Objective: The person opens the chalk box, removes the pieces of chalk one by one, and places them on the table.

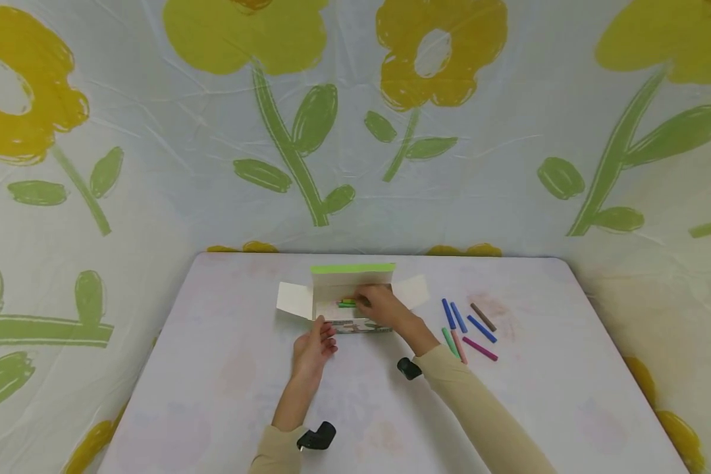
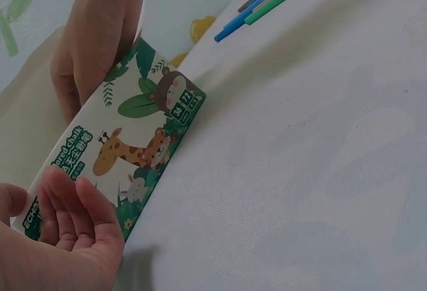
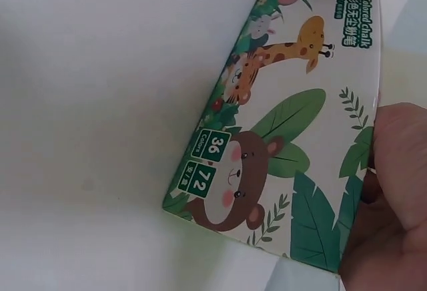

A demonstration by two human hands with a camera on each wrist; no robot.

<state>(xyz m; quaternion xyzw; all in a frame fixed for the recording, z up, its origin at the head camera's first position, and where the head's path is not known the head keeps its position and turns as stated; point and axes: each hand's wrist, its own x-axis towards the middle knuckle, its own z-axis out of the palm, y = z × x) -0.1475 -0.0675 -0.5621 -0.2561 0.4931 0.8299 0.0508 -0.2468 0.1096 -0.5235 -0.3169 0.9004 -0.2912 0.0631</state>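
Observation:
An opened colored chalk box (image 1: 361, 326) with jungle animals printed on its front stands near the back of the table, lid raised and side flaps spread. Green and yellow chalk sticks (image 1: 346, 303) lie inside it. My left hand (image 1: 313, 349) holds the front wall at its left end, thumb at the top edge and curled fingers against the printed face (image 2: 133, 137). My right hand (image 1: 382, 308) reaches over the front wall into the box, right beside the sticks. Its fingertips are hidden behind that wall in both wrist views, and I cannot tell whether they grip a stick.
Several loose chalk sticks lie right of the box: blue ones (image 1: 482, 328), a brown one (image 1: 482, 316), a magenta one (image 1: 480, 349), a green one (image 1: 450, 342) and a pink one (image 1: 459, 346). A flowered cloth (image 1: 355, 197) hangs behind the table (image 1: 213, 368).

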